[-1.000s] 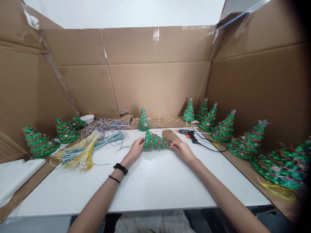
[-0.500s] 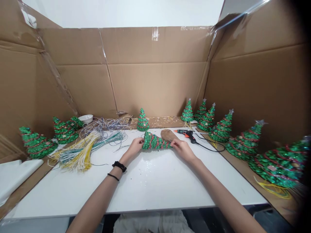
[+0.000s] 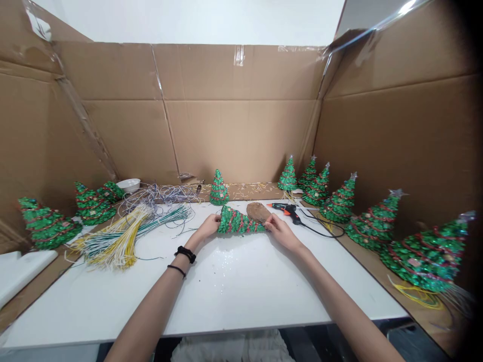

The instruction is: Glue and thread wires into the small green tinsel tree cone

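A small green Christmas tree [image 3: 240,221] with red trim lies on its side between my hands, its wide base to the left and its tip to the right. My left hand [image 3: 210,225] is closed on the base edge. At the tip, my right hand [image 3: 279,230] pinches the narrow end between thumb and fingers. Just behind the tree lies a brown oval piece [image 3: 258,211], partly covered by it. Beyond my right hand rests a black and orange glue gun [image 3: 286,208] with its cord trailing right.
Bundles of yellow, white and green wires [image 3: 116,241] lie at left, near a tangle of thin wires [image 3: 160,195] and a white bowl [image 3: 129,185]. Several decorated trees [image 3: 424,256] line the right side. Another tree [image 3: 219,188] stands at the back. Cardboard walls [image 3: 241,136] enclose the table.
The whole view has shifted slightly. Both hands keep their hold on the tree, which lies in nearly the same pose.
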The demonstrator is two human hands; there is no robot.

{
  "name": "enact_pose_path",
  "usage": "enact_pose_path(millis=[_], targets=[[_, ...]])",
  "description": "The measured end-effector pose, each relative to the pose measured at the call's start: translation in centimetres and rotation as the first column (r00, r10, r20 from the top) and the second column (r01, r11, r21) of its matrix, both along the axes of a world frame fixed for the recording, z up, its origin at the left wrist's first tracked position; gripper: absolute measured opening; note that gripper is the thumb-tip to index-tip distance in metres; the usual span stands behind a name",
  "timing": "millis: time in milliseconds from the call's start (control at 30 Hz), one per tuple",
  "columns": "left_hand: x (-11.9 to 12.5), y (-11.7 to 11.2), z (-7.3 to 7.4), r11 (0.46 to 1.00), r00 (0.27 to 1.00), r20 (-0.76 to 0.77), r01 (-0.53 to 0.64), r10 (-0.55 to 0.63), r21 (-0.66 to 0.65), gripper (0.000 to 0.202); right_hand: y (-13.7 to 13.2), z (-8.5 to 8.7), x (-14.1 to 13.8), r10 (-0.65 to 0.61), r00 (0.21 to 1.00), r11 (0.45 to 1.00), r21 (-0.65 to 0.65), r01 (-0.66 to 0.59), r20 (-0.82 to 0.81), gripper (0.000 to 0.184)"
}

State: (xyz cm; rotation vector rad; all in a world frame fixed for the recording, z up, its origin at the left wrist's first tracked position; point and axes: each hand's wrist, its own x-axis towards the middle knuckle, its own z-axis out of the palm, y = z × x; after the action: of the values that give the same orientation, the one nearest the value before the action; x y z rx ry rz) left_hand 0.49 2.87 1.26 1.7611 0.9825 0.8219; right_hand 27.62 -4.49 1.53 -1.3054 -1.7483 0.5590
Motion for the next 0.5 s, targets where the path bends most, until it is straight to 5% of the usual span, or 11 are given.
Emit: enact_pose_path(millis=[333,500], targets=[[0.1,-1.0,-1.1,0.998,0.986,0.156,-0.048,0.054,-0.041,0.027,0.4,-0.2,0.0,0.007,0.99,0.998,0.054,-0.014,0.14,0.015],[-0.2,-0.7,-1.4,0.996,0.993,0.094,-0.079,0.074,0.052,0.022,0.3,-0.1,-0.2,-0.001,0.985,0.998,0.067,-0.011,0.17,0.015]])
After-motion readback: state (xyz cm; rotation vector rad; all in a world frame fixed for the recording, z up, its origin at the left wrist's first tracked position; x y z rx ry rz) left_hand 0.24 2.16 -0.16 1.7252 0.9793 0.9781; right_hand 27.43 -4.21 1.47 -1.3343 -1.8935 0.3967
